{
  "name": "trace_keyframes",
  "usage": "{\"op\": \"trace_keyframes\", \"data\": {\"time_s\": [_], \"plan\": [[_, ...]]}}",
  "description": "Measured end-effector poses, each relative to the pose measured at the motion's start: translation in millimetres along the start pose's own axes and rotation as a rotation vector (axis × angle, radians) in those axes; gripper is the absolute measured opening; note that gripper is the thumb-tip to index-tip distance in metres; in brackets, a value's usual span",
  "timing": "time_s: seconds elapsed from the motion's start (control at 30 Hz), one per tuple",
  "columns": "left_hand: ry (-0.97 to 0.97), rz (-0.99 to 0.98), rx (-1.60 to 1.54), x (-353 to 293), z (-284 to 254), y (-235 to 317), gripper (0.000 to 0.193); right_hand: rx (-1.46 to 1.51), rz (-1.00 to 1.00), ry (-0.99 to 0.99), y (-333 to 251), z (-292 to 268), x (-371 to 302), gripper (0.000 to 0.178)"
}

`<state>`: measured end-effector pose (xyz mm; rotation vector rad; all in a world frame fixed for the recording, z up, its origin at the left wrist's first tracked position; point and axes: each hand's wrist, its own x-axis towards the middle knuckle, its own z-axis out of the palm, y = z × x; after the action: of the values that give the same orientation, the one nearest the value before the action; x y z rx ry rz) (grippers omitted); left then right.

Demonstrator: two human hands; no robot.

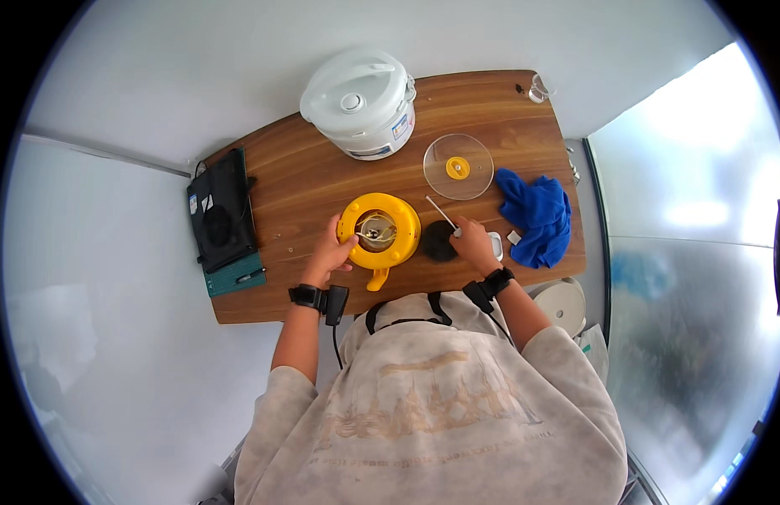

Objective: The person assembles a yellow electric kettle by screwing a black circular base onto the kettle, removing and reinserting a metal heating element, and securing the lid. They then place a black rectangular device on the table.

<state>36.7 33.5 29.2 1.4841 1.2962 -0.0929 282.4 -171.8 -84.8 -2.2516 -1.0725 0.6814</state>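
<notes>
A yellow round appliance (409, 223) with a short handle lies on the table, its open underside showing loose wires and a metal part inside. My left hand (329, 251) grips its left rim, thumb on top. To the right, my right hand (474, 246) pinches a thin white stick (441, 211) that slants up and to the left. Beneath the stick is a black round disc (439, 241), partly covered by that hand. A small white container (496, 245) sits beside the right hand, half hidden by it.
A large white lidded pot (356, 105) stands at the back. A glass lid (459, 187) with a yellow knob lies right of it. A blue cloth (537, 219) is at the right, a small glass (538, 91) at the far right corner, a black flat device (221, 210) at the left.
</notes>
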Motion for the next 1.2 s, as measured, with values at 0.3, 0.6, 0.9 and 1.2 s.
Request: {"op": "trace_keyframes", "data": {"time_s": [0.3, 0.6, 0.9, 1.2], "plan": [[-0.028, -0.036, -0.036, 1.3, -3.0, -2.9, 0.065, -0.132, 0.108, -0.027, -0.2, 4.2, -2.4, 0.04], [-0.026, -0.031, -0.032, -2.9, -4.0, -1.5, 0.066, -0.152, 0.133, -0.068, 3.2, 3.3, 0.9, 0.033], [-0.013, -0.046, 0.005, -0.7, -5.3, -8.3, 0.07, -0.008, 0.078, 0.04, -21.6, -65.0, -4.9, 0.02], [-0.055, -0.02, -0.039, -4.5, -7.4, -9.6, 0.067, 0.369, -0.088, -0.042, -92.2, -75.5, 17.4, 0.022]]}}
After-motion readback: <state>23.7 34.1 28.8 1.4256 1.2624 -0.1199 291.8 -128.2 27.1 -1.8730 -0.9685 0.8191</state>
